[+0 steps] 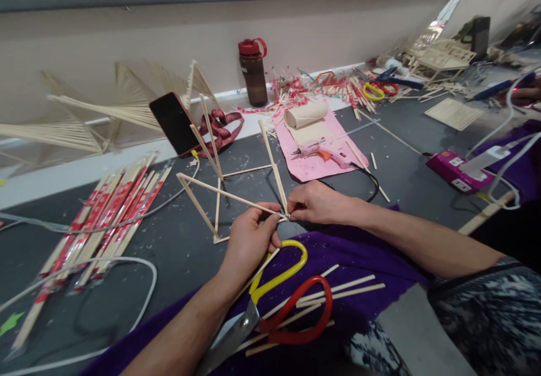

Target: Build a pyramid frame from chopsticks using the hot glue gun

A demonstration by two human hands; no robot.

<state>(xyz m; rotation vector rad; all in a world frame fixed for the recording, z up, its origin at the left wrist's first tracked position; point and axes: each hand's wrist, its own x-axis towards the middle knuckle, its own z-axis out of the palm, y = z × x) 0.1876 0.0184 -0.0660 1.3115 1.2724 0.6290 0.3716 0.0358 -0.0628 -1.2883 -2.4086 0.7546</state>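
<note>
A frame of thin wooden sticks point(228, 195) stands on the grey table, with several sticks rising from its joints. My left hand point(253, 232) pinches a stick of it close to the near right corner. At that same corner, the fingertips of my right hand point(315, 202) are closed together on the foot of the upright sticks. What lies between the fingertips is mostly hidden. Just below my left hand, scissors point(276, 277) with one yellow and one red handle lie on purple cloth point(329, 246), among loose sticks point(350, 288).
Wrapped chopsticks point(105, 212) lie at left beside a white cable point(154, 280). Behind are a phone point(171, 122), a red-lidded bottle point(253, 74) and a pink sheet point(296, 167) bearing a glue gun point(325, 151). A magenta power strip point(459, 170) is at right, near another person's hand point(526, 94).
</note>
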